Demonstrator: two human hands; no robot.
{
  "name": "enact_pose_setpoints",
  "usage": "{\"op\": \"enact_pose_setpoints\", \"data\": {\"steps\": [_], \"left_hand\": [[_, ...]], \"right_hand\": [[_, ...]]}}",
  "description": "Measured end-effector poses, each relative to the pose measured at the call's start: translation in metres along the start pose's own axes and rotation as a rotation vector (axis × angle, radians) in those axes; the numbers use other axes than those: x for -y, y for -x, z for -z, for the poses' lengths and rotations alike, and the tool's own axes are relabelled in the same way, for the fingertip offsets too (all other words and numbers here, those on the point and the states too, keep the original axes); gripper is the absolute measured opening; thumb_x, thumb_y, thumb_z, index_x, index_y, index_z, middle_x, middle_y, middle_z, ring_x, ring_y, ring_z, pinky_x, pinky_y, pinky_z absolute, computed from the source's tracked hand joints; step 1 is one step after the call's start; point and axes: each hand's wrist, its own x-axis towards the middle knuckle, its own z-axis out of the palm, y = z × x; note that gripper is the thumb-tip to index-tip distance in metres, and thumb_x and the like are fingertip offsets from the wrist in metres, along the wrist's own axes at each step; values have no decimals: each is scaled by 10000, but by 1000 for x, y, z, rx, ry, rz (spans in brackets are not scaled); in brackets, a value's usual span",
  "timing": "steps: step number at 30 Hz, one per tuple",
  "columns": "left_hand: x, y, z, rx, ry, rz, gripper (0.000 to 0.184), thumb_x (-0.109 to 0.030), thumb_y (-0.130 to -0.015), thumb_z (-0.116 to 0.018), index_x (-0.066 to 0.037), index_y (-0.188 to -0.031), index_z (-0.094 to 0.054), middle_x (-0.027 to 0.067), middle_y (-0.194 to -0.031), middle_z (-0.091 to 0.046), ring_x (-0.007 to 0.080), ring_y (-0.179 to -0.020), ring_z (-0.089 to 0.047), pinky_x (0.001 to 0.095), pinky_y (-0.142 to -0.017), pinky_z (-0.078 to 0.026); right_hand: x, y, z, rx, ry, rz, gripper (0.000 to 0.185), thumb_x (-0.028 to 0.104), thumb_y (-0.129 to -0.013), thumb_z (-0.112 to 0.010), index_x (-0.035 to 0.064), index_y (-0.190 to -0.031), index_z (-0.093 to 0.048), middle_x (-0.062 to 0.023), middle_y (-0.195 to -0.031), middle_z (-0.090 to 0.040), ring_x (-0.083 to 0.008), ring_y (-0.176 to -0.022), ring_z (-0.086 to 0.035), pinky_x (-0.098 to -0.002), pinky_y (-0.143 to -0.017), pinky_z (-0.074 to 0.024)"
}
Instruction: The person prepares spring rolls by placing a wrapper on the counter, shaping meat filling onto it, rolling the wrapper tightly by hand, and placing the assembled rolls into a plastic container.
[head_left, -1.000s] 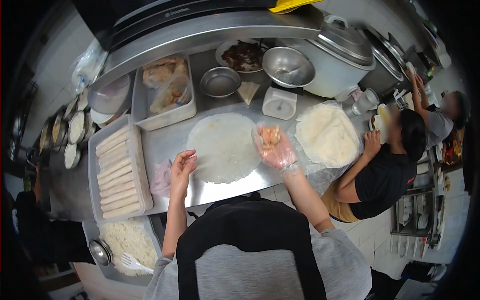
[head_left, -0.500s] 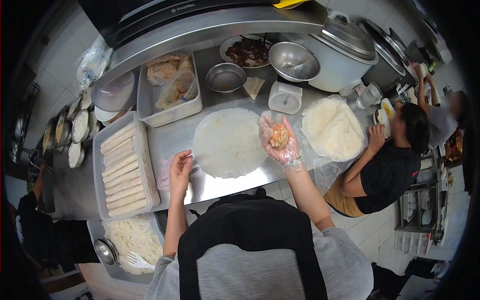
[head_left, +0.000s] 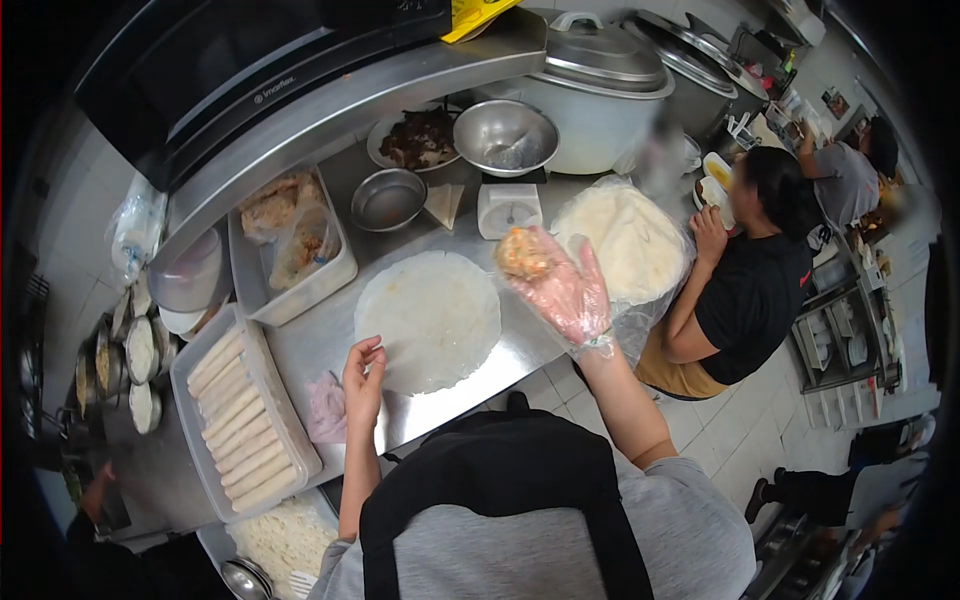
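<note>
My right hand [head_left: 572, 298], in a clear plastic glove, is stretched out palm up with a ball of orange-flecked filling [head_left: 524, 253] resting at its fingers. It is over the table between a round translucent wrapper [head_left: 430, 322] and the kitchen scale [head_left: 509, 209]. The wrapper lies flat on the steel table [head_left: 400, 425]. At its lower left edge is my bare left hand [head_left: 363, 378], fingers loosely curled and holding nothing visible. To the right, a stack of pale wrappers [head_left: 625, 240] sits in clear plastic, partly behind my right hand.
A tub of rolled wrappers [head_left: 240, 425] stands at left, with a pink cloth [head_left: 326, 408] beside it. Behind are a container of bagged filling [head_left: 290, 240], a metal pan [head_left: 388, 199] and a steel bowl [head_left: 506, 137]. A co-worker [head_left: 760, 270] works at right.
My view has turned, shifting the table's things leftward. The right hand has opened flatter, and the filling has gone from its palm to its fingers. My left hand stays by the wrapper.
</note>
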Motion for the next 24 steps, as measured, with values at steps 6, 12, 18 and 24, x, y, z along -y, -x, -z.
{"op": "enact_pose_setpoints", "data": {"steps": [6, 12, 18, 24], "left_hand": [[4, -12, -7, 25, 3, -45, 293, -111, -898, -569, -13, -1173, -550, 85, -1140, -583, 166, -1028, -548, 307, -900, -434], [1, -14, -15, 77, 17, -56, 284, -106, -904, -570, -15, -1172, -551, 78, -1142, -585, 161, -1024, -548, 297, -903, -428], [-2, -10, -19, 40, -23, -74, 282, -112, -916, -558, -14, -1180, -547, 80, -1158, -577, 162, -1024, -547, 293, -908, -418], [3, -4, -18, 33, 9, -47, 288, -114, -923, -536, -2, -1188, -536, 90, -1167, -572, 173, -1039, -543, 296, -918, -405]], "right_hand": [[11, 9, 76, -199, -220, -27, 563, 488, -959, -418, 16, -1262, -469, -191, -1316, -481, -345, -1280, -410, -487, -1050, -373], [1, 17, 40, -127, -251, -132, 572, 503, -946, -439, 9, -1231, -489, -197, -1283, -507, -316, -1232, -467, -510, -1035, -379], [14, 11, -6, 26, -36, 143, 573, 499, -967, -377, 40, -1293, -485, -192, -1355, -473, -364, -1298, -394, -518, -1078, -307], [12, 12, 53, 165, -555, -335, 573, 503, -958, -398, 56, -1308, -480, -183, -1364, -469, -357, -1308, -387, -526, -1066, -325]]}}
